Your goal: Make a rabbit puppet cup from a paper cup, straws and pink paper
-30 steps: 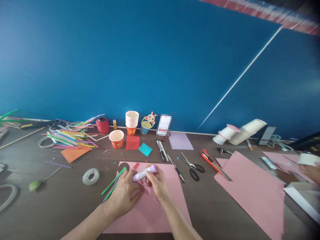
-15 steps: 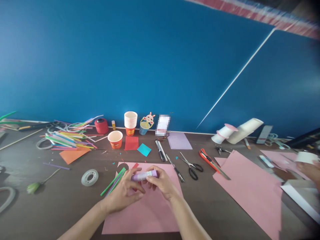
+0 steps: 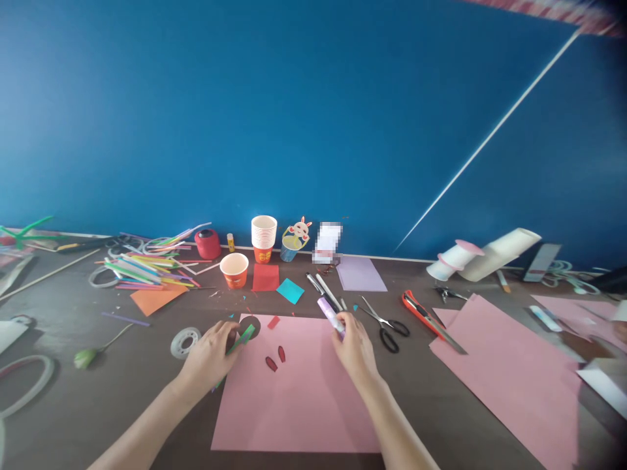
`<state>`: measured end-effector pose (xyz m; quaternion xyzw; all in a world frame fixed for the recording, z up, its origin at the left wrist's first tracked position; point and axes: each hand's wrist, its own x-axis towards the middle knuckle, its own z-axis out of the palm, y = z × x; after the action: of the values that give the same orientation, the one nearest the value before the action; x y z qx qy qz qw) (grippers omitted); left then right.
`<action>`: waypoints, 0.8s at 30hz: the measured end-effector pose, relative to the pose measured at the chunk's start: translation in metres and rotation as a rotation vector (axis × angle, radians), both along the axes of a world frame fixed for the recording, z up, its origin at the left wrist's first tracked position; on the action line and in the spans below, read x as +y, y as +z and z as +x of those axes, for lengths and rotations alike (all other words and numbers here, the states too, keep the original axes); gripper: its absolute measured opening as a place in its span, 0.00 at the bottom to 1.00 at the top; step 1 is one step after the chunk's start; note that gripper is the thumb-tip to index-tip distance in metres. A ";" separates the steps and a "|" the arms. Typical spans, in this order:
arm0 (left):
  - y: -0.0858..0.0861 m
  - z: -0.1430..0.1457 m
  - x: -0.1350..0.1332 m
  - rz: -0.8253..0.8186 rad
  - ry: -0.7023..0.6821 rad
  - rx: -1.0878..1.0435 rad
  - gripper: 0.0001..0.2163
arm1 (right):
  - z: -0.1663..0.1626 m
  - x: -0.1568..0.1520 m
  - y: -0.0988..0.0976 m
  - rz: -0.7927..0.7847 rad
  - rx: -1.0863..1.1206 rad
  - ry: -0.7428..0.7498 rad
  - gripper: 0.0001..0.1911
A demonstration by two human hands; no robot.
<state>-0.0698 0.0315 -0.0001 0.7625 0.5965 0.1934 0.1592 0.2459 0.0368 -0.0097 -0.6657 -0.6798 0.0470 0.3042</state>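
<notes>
My right hand (image 3: 353, 346) is closed round a purple glue stick (image 3: 330, 314) at the upper right corner of a pink paper sheet (image 3: 298, 405). My left hand (image 3: 209, 358) rests at the sheet's left edge, its fingers curled over green and purple straws (image 3: 241, 341) beside a dark paper circle (image 3: 251, 322). Two small red paper pieces (image 3: 275, 359) lie on the pink sheet between my hands.
A tape roll (image 3: 185, 342) lies left of my left hand. Scissors (image 3: 383, 326), markers (image 3: 323, 289) and an orange utility knife (image 3: 426, 316) lie right of the sheet. Paper cups (image 3: 263, 236), coloured straws (image 3: 142, 267) and a larger pink sheet (image 3: 509, 372) surround them.
My hands have drawn apart. The right one carried the glue stick up and to the right; the left moved left onto the straws. The two red pieces now show on the sheet.
</notes>
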 end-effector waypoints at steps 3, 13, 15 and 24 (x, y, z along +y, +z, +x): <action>0.001 0.009 -0.002 -0.052 0.005 0.040 0.11 | -0.008 -0.006 0.011 0.033 -0.067 0.045 0.11; 0.016 0.017 -0.008 -0.204 0.022 -0.454 0.08 | -0.067 -0.041 0.024 -0.377 0.180 0.328 0.09; 0.022 0.022 -0.020 -0.512 0.076 -0.762 0.10 | -0.069 -0.041 0.027 -0.402 0.191 0.285 0.10; 0.025 0.041 -0.067 -1.070 0.305 -1.426 0.10 | -0.060 -0.041 0.024 -0.649 0.475 0.232 0.09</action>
<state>-0.0285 -0.0352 0.0253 0.1987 0.4611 0.3358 0.7970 0.1854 -0.0043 0.0145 -0.6168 -0.6109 0.4451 0.2197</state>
